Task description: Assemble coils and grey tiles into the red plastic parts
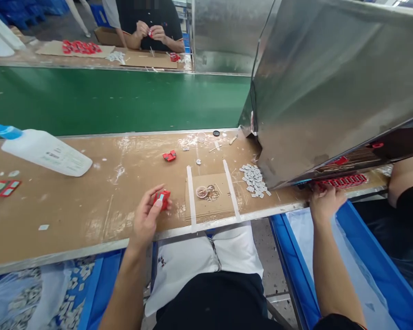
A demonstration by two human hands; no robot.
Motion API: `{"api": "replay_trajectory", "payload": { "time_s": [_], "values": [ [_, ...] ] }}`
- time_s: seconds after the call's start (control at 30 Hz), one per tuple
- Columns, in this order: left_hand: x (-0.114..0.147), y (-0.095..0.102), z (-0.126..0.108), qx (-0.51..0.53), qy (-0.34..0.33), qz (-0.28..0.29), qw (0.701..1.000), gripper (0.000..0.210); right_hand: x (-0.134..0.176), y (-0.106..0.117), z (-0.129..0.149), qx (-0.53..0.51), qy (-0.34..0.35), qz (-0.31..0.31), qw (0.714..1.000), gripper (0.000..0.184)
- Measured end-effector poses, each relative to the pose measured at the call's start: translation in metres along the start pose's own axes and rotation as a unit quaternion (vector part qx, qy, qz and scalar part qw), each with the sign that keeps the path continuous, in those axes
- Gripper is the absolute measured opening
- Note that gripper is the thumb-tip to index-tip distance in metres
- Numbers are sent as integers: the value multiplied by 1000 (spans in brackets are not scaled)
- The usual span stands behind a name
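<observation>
Red block (164, 197), single, with a pale inset, in the head view: it sits over the near part of the brown worktop (124, 201), clamped between the thumb and fingers of my left hand (146, 219), parted only by its width. My right hand (325, 206) reaches the left end of one red row (347, 181) below one metal panel (330, 91); the fingertips are partly hidden, so I cannot tell whether they grip or merely touch. Also on the worktop: one centre red piece (169, 156), one far-left red piece (4, 188), one white bottle (48, 151), one black disc (216, 133), two white strips (191, 192) flanking one cardboard pad (213, 208), and one heap of grey tiles (255, 180), too crowded to count. Opposite, one co-worker (160, 18) holds one small red object (150, 34) in two hands.
</observation>
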State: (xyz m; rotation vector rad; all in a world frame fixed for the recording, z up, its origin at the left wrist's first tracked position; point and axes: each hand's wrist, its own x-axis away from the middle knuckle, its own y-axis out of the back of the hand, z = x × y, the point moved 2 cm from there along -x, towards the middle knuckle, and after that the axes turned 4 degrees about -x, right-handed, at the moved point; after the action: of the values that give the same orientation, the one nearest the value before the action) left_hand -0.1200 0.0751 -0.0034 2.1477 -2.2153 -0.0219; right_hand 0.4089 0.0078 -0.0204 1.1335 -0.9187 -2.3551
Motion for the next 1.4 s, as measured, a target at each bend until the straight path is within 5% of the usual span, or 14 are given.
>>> {"api": "replay_trajectory", "payload": {
  "time_s": [0.13, 0.23, 0.33, 0.47, 0.63, 1.03, 1.23, 1.4],
  "values": [
    [26, -20, 17, 173, 79, 6, 982, 48, 30, 19, 21, -36, -7, -74, 997, 18],
    [23, -33, 22, 181, 80, 46, 979, 53, 67, 25, 60, -106, 37, -61, 992, 18],
    [16, -37, 25, 117, 85, 91, 985, 47, 106, 15, 116, -224, 101, 76, 966, 20],
    [12, -39, 28, 50, 76, 116, 989, 37, 137, -18, 191, -360, 125, 290, 878, 20],
    [17, -41, 35, 13, 29, 128, 991, 33, 136, -57, 245, -403, 120, 382, 823, 27],
    [19, -40, 27, -92, -35, 143, 985, 24, 130, -62, 269, -392, 181, 359, 827, 21],
    [20, -42, 33, -78, 1, 144, 986, 26, 129, -33, 264, -423, 118, 305, 845, 17],
    [19, -42, 33, -103, -13, 148, 983, 23, 144, -17, 268, -430, 126, 332, 830, 18]
  ]
}}
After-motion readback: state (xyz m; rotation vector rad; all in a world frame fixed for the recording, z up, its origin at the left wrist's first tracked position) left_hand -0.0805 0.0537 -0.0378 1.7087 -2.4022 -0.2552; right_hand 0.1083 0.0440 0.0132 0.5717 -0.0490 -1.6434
